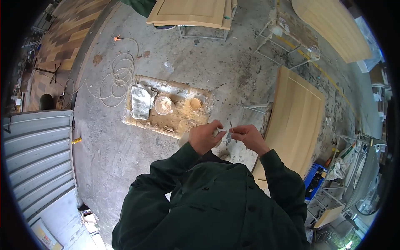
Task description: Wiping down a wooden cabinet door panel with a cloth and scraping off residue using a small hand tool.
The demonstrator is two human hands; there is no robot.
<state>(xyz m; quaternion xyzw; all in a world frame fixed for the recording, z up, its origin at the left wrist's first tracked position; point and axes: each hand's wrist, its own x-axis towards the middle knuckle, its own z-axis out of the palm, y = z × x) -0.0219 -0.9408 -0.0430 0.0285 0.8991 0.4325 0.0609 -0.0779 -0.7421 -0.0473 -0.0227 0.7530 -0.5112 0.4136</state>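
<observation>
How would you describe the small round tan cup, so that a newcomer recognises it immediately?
Look beyond the left hand to the stained rectangular board. On it, from left to right, are a folded whitish cloth, a wide pale tub and the small tan cup. The cup is the rightmost of these three, narrower than the tub and tan rather than whitish.

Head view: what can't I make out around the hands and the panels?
In the head view:
Left hand: anything in its palm, hidden by the hand itself.
Thin tool at the right hand: its tip, too small to read.
Pale panel at top: its far end, cut off by the upper edge.
</observation>
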